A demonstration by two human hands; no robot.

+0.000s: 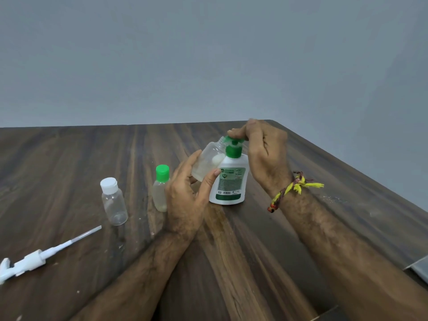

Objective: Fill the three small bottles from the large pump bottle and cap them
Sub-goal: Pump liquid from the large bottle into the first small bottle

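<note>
The large white pump bottle [229,181] with a green pump head [234,148] stands on the wooden table [69,158]. My right hand [266,154] rests on top of the pump head, fingers curled over it. My left hand [185,195] holds an uncapped clear small bottle [209,161], tilted with its mouth under the pump spout; pale liquid sits inside. Just left of my left hand stands a small bottle with a green cap [161,188], holding pale liquid. Farther left stands a clear small bottle with a white cap [113,201].
A loose white pump with a long tube [41,254] lies at the table's front left. The table's right edge runs diagonally behind my right arm. A grey flat object [419,267] shows at the right edge. A plain grey wall is behind.
</note>
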